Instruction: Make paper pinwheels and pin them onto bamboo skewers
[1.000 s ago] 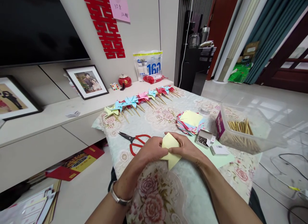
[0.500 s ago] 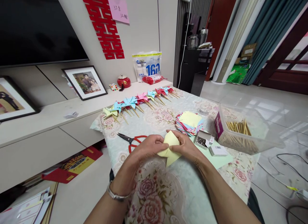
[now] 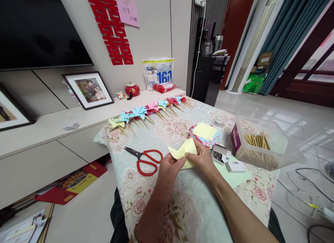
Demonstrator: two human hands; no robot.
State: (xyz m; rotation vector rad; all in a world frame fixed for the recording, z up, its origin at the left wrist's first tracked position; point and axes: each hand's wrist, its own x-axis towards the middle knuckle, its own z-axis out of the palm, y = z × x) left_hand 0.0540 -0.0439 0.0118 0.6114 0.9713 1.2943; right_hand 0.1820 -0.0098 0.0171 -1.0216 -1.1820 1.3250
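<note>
A pale yellow sheet of paper (image 3: 188, 147) is between my two hands, its corners curled toward the middle. My left hand (image 3: 171, 170) pinches the near left part with thumb and fingers. On the right side, my right hand (image 3: 202, 157) presses its thumb on the paper's middle, fingers behind. Red-handled scissors (image 3: 146, 161) lie spread on the cloth left of my hands. Beyond my right hand sits a stack of coloured paper squares (image 3: 205, 131), yellow on top. A small open box of metal fasteners (image 3: 219, 154) stands right of that hand, beside a white box (image 3: 235, 166).
Several finished paper pinwheels (image 3: 139, 112) on sticks line the far table edge. A clear plastic bin (image 3: 258, 159) holds wooden sticks (image 3: 257, 141) at the right. A tape roll (image 3: 220, 122) rests behind the paper stack. The flowered tablecloth (image 3: 173, 126) covers the table.
My left hand has shifted its grip and turned, with the wrist now nearer the right. The paper has rotated, with its corners curled inward. The scissors are uncovered.
</note>
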